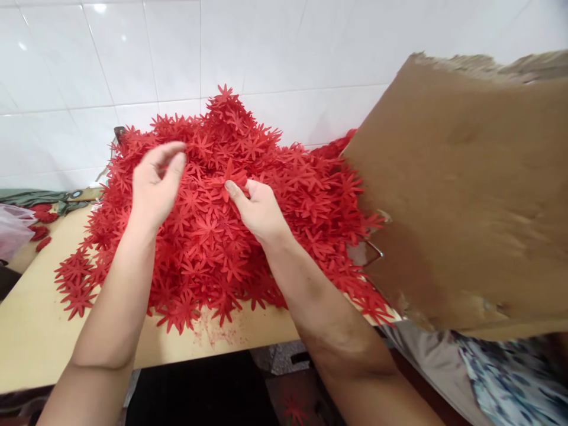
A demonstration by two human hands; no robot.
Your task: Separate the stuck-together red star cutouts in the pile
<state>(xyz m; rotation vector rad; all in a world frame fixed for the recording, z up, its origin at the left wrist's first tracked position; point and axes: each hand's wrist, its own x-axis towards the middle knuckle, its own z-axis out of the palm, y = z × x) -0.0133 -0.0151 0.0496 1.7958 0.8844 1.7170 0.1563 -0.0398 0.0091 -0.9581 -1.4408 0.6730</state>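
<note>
A large heap of red flower-shaped cut-outs (208, 231) with narrow pointed petals covers much of the table. Over the middle of this heap, my right hand (261, 210) pinches a red flower cut-out (235, 177) between thumb and fingers; whether it is one layer or a small stack I cannot tell. My left hand (155, 183) is raised above the heap's left part, its fingers loosely bent. A gap shows between thumb and forefinger, and nothing is visible in that hand.
The pale wooden table (35, 331) meets a white tiled wall (275, 47). A big brown cardboard sheet (470, 189) stands tilted at the right, against the heap's edge. Far left lie a translucent plastic bag (15, 231) and green cloth (31, 196). Patterned fabric (510, 373) shows lower right.
</note>
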